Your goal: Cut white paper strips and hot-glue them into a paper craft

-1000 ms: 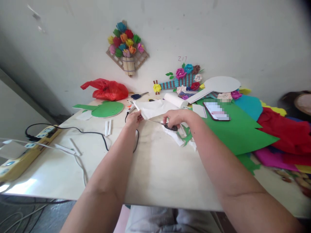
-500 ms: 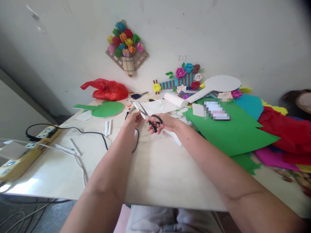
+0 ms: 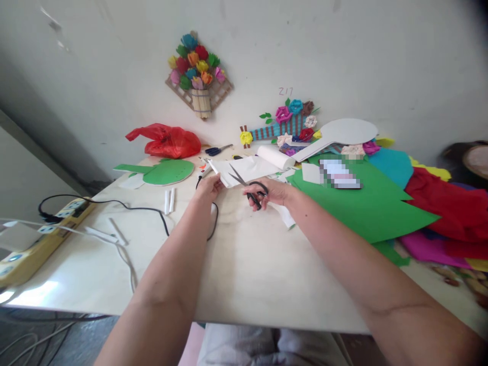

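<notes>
White paper [image 3: 253, 168] lies across the back middle of the table, its right part ending in a roll [image 3: 282, 158]. Fingers of my left hand [image 3: 210, 188] are closed on the paper's near left edge, which looks folded or rolled into a narrow strip. Black-handled scissors [image 3: 259, 189] are in my right hand [image 3: 275, 193], fingers through the loops. Their blades point up and left over the paper, slightly parted. A white paper piece [image 3: 285, 216] hangs or lies below my right wrist. Two short white paper rolls [image 3: 170, 201] lie left of my left hand.
At left are a yellow power strip [image 3: 64, 223], cables and a green paddle-shaped piece [image 3: 168, 172]. A red plastic bag [image 3: 163, 141] and blue-handled scissors [image 3: 218, 150] lie behind. Green sheets [image 3: 354, 213], a phone [image 3: 341, 174] and red crepe paper [image 3: 450, 203] cover the right side.
My right hand has moved right with the scissors, away from my left hand. More of the white paper shows between the hands. My left hand has stayed almost in place.
</notes>
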Available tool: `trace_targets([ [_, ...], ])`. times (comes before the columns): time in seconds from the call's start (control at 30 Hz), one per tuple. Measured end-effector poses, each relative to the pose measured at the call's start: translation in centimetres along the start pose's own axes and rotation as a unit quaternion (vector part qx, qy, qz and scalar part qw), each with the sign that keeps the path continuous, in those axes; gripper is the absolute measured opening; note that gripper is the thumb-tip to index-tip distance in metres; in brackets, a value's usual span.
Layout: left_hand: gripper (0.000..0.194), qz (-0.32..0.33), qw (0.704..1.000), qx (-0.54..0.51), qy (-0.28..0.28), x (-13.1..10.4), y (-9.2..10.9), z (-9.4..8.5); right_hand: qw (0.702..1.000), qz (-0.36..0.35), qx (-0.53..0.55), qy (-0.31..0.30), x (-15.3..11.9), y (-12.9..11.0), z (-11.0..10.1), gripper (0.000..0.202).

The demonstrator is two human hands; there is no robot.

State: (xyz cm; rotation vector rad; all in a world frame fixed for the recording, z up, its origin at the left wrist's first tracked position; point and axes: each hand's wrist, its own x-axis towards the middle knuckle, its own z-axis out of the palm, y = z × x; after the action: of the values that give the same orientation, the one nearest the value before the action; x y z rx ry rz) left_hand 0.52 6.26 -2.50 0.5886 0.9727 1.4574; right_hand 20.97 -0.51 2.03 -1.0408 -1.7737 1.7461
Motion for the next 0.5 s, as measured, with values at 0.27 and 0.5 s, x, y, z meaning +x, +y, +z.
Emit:
trace_targets([
  [0.27,0.010,-0.016,1.000,-0.003,0.001,0.2,0.1,0.0,0.983,0.139,-0.096,-0.070,-1.4,-0.5,-0.8,0.043],
  [0.5,0.010,-0.021,1.000,-0.001,0.009,-0.1,0.1,0.1,0.996,0.084,-0.004,-0.023,1.4,1.1,1.4,0.052],
])
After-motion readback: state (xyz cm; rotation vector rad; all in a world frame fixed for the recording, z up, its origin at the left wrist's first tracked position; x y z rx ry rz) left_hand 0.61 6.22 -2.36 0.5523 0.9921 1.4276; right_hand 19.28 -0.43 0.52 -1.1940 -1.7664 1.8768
